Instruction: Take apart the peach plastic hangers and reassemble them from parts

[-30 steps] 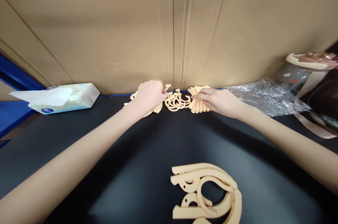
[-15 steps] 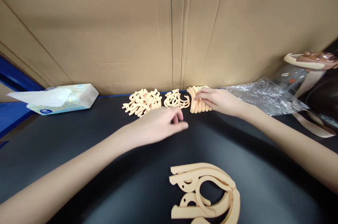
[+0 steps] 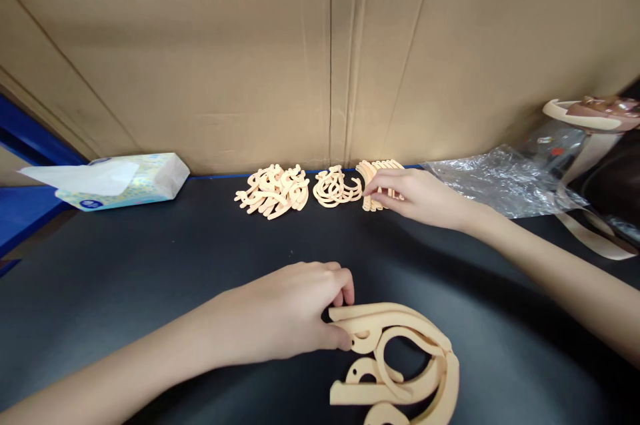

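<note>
In the head view, cream plastic folding-hanger parts (image 3: pixel 419 393) lie grouped on the black tabletop at the lower middle. My left hand (image 3: pixel 295 311) is at their upper left end, thumb below and curled fingers above, closed about the end of a hanger piece. Farther off, my right hand (image 3: pixel 420 198) reaches onto a row of curved hanger arms (image 3: pixel 369 170) by the cardboard. Its fingers are bent and pinch at the row's left side; the hand hides much of the row.
Left of the row lie a small heap of hanger hooks (image 3: pixel 333 188) and a bigger heap of short curved pieces (image 3: pixel 275 190). A tissue pack (image 3: pixel 130 181) lies at left. Clear plastic wrap (image 3: pixel 495 178) is at right, before a cardboard wall (image 3: pixel 225 58).
My left hand has come back toward me, from near the heaps to the end of the near hanger parts. My right hand stays at the row, its fingertips shifted slightly left across it.
</note>
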Motion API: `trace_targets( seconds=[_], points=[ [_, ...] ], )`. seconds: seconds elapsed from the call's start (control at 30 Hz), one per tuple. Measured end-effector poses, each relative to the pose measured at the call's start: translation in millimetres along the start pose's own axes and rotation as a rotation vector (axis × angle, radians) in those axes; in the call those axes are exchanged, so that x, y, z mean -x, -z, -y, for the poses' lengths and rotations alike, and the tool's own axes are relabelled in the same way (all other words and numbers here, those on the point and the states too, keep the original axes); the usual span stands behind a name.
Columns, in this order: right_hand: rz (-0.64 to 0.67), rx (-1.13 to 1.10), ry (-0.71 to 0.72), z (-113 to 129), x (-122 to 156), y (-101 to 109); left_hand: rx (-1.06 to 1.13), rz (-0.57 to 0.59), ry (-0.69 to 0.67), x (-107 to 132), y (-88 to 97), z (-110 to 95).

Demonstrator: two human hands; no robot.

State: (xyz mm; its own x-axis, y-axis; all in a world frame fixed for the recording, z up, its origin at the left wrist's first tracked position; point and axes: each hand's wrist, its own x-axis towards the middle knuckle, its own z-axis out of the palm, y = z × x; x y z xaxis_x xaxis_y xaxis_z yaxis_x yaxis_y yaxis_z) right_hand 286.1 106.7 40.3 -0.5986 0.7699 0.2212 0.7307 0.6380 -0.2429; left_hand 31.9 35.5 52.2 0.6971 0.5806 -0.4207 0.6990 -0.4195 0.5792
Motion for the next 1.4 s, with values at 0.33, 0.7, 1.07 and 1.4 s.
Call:
trace_targets(
  seconds=[0.33, 0.7, 1.07, 1.4],
  points=[
    [0.486, -0.297, -0.015, 60, 15, 5, -0.029, -0.149, -0.030, -14, 10.8, 17],
    [0.253, -0.338, -0.016, 58, 12, -1, 0.601, -0.301, -0.057, -25, 18.1, 16],
    [-0.115, 0.141, 0.042, 48, 9, -6, 0.590, -0.525, -0.018, -30, 13.7, 13],
    [0.043, 0.198, 0.049, 50, 8, -8, 0.044, -0.711, 0.012, -26, 3.2, 2]
  ],
)
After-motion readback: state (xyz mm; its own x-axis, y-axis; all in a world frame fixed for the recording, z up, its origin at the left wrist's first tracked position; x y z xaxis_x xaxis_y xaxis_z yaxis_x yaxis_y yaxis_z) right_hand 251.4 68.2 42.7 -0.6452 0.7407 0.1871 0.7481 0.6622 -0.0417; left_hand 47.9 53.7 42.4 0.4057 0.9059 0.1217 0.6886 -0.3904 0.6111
